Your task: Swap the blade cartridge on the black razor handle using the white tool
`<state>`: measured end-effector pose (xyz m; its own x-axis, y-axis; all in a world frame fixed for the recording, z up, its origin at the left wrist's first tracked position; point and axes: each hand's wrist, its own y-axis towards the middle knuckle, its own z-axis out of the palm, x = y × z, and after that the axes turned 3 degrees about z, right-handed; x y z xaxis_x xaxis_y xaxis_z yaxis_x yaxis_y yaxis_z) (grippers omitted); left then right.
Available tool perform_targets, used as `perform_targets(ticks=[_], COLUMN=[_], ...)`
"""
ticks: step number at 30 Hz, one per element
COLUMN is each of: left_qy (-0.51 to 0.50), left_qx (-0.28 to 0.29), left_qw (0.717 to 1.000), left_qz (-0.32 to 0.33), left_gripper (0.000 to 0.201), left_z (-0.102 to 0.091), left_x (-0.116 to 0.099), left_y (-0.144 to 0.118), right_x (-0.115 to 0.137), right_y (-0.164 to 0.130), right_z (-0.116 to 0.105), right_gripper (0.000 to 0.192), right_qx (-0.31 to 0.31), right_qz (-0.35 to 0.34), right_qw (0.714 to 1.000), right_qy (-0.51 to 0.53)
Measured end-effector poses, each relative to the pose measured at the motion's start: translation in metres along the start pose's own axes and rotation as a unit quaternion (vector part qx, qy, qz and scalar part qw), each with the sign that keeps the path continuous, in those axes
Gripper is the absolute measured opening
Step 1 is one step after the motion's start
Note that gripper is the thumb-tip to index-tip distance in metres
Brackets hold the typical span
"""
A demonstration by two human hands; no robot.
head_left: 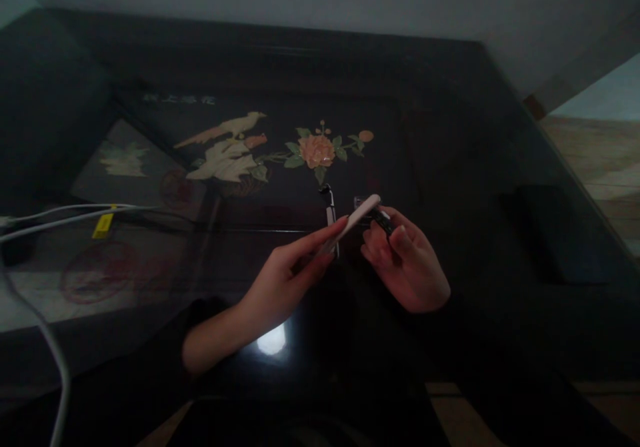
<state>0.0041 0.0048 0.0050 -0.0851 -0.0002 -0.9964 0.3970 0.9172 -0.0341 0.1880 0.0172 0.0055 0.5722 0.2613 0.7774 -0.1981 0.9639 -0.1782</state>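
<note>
Holding a pale, flat strip (357, 219) that looks like a nail file, the left hand (280, 280) keeps its fingers (320, 237) pinched along the strip's lower half, so the free end angles up and right, just below the inlaid flower (317, 151) on the dark lacquered worktop (450, 133). The right hand (407, 267), below and right of that flower, has its fingers curled shut around a small dark object (383, 219) with a glint of metal; what it is cannot be told in this dim light. The strip's tip and the dark object meet or nearly meet; whether they touch cannot be told. A slim metal piece (330, 208) lies on the worktop directly below the flower, just left of the strip. To do this step well, the person would likely want to keep both wrists low and close to the worktop, brace the two hands against each other, and move the strip in short, even strokes while the right hand stays firm. Light is poor, so bringing the work closer to the eyes might help. White cables (70, 215) with a yellow tag (103, 225) lie far left of the flower, and an inlaid bird (230, 127) sits just left of it.
</note>
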Motion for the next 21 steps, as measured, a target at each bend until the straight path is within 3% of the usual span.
perform_targets(ticks=[7, 21], left_qy=[0.015, 0.021], left_qx=[-0.011, 0.059], left_qw=[1.000, 0.996], left_qz=[0.006, 0.067], left_gripper=[0.047, 0.046], left_z=[0.0001, 0.0001], left_x=[-0.0010, 0.0034], left_y=[0.0005, -0.0058], right_x=[0.0009, 0.0014], right_y=[0.0001, -0.0002], right_z=[0.0017, -0.0007], right_gripper=[0.039, 0.041], right_qx=[-0.008, -0.022], right_qz=[0.002, -0.005], right_qw=[1.000, 0.999], right_qy=[-0.011, -0.031])
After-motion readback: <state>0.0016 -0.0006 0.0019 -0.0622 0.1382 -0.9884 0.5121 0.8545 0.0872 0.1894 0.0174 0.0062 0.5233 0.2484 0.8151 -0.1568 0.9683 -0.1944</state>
